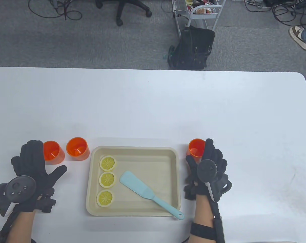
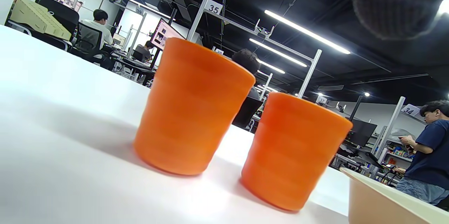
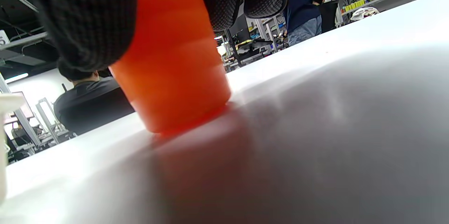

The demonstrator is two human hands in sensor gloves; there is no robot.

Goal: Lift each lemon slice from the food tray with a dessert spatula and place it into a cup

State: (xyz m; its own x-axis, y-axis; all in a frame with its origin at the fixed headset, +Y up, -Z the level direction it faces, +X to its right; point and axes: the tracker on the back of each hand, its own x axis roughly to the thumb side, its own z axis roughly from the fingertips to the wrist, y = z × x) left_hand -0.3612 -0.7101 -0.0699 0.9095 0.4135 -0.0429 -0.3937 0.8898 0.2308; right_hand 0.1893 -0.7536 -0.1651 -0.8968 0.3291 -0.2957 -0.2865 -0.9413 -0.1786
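A beige food tray (image 1: 135, 148) lies near the table's front edge. Three lemon slices (image 1: 108, 163), (image 1: 107, 179), (image 1: 105, 198) sit in a column along its left side. A light-blue dessert spatula (image 1: 140, 188) rests in the tray, its handle over the front right rim. Two orange cups (image 1: 51, 152), (image 1: 77, 148) stand left of the tray and appear close up as the cups (image 2: 193, 106), (image 2: 294, 150). A third cup (image 1: 196, 148), (image 3: 175, 76) stands to the tray's right. My left hand (image 1: 32, 164) lies flat beside the leftmost cup. My right hand (image 1: 208, 164) lies with straight fingers against the right cup. Neither holds anything.
The white table stretches wide behind the tray and cups. Beyond its far edge are a black backpack (image 1: 193, 48), a metal cart (image 1: 201, 12) and a chair base (image 1: 122, 10). A person's shoe (image 1: 299, 36) shows at the far right. People stand and sit in the background.
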